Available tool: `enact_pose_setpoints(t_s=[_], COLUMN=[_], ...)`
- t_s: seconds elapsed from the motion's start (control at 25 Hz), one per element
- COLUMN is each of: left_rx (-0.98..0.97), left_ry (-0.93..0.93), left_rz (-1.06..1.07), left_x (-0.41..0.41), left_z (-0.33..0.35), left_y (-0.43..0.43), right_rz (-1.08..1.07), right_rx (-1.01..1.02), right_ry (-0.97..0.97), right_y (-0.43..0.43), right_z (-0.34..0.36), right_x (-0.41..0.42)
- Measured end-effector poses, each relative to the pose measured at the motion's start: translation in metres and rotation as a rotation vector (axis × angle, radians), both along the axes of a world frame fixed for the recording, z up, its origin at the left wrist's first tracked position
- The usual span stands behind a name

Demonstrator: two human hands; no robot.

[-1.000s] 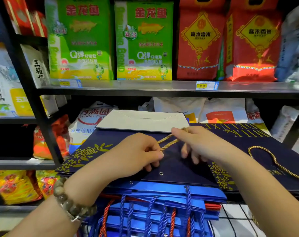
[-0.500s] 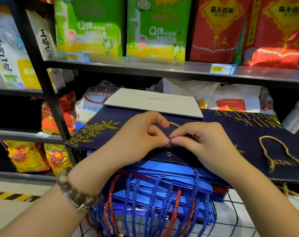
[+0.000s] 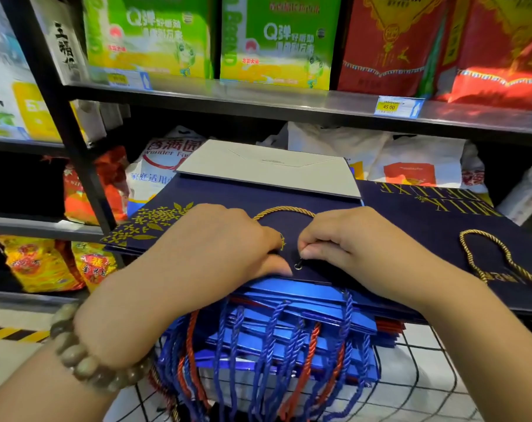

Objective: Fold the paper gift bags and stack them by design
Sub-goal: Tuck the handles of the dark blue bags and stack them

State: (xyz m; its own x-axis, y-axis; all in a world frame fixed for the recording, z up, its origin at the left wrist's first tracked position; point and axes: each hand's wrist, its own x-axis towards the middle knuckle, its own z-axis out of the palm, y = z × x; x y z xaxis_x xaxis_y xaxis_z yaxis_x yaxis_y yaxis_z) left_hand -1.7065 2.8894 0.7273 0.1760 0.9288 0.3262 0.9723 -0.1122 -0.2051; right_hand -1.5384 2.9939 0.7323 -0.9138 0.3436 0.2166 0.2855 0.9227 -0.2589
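A flat navy gift bag with gold flower print lies on top of a pile, its folded white base at the far end. Its gold rope handle arcs between my hands. My left hand grips the bag's near edge, a frayed end of the gold rope showing at its fingertips. My right hand pinches at the cord just above a metal eyelet. A second navy bag with gold lettering and its own gold handle lies to the right. Below are bright blue folded bags with blue and red rope handles hanging down.
The pile rests on a black wire rack. Behind it a metal shelf carries green and red rice sacks, with more sacks on the lower shelf. A black upright post stands at the left, with floor hazard tape below.
My hands came together at the bag's near edge by the eyelet. The gold rope, earlier pulled taut between them, now loops slack above. The view tilted downward.
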Motion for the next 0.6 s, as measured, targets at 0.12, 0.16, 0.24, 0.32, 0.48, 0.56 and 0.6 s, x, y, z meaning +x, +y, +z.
enact_pose_setpoints(t_s=[0.12, 0.16, 0.24, 0.32, 0.48, 0.56, 0.6], left_rx=[0.086, 0.093, 0.093, 0.108, 0.229, 0.272, 0.293], left_ry=[-0.026, -0.043, -0.011, 0.067, 0.145, 0.146, 0.145], left_rz=[-0.123, -0.137, -0.152, -0.177, -0.289, -0.322, -0.322], left_x=[-0.005, -0.007, -0.006, -0.004, -0.007, -0.008, -0.009], left_z=[-0.002, -0.002, -0.001, -0.004, -0.009, -0.009, -0.009], left_y=[-0.004, -0.006, -0.007, -0.006, -0.002, 0.0, 0.0], right_rz=[0.006, 0.004, -0.005, -0.027, -0.033, -0.025, -0.03], right_rx=[0.053, 0.054, 0.033, 0.042, 0.083, 0.06, 0.015], right_ry=[-0.102, -0.112, -0.124, -0.148, -0.21, -0.208, -0.178], right_y=[-0.001, -0.001, -0.002, -0.002, 0.001, 0.004, 0.005], right_z=[0.01, 0.012, 0.013, 0.013, 0.017, 0.019, 0.019], right_x=[-0.004, -0.005, -0.008, -0.009, -0.014, -0.02, -0.021])
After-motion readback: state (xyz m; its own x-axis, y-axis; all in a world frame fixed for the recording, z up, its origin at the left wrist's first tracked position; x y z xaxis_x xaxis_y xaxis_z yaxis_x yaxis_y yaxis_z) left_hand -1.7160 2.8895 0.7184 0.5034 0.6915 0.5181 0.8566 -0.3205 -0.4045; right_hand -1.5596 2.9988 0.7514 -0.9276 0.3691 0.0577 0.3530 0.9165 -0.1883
